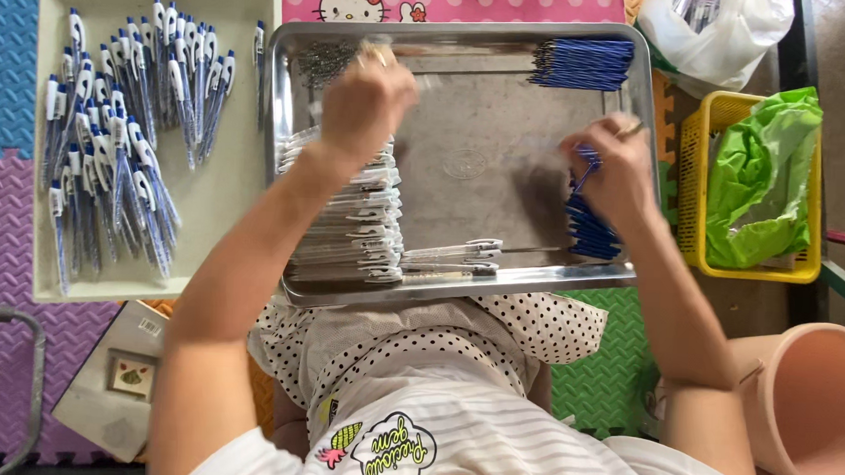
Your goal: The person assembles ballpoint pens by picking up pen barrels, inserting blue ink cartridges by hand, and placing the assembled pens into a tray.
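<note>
Reaching across the shallow steel tray (464, 117), the left hand (366, 100) hovers at its far left corner, fingers bunched over a little heap of small metal springs (324, 61); whether it grips any, I cannot tell. The right hand (612, 165) sits at the tray's right edge, fingers pinched on a thin blue pen barrel (586, 168) above a pile of blue barrels (591, 229). White pen parts (353, 216) stack along the tray's left side; left of the tray lies a cream tray of finished blue-and-white pens (117, 133).
</note>
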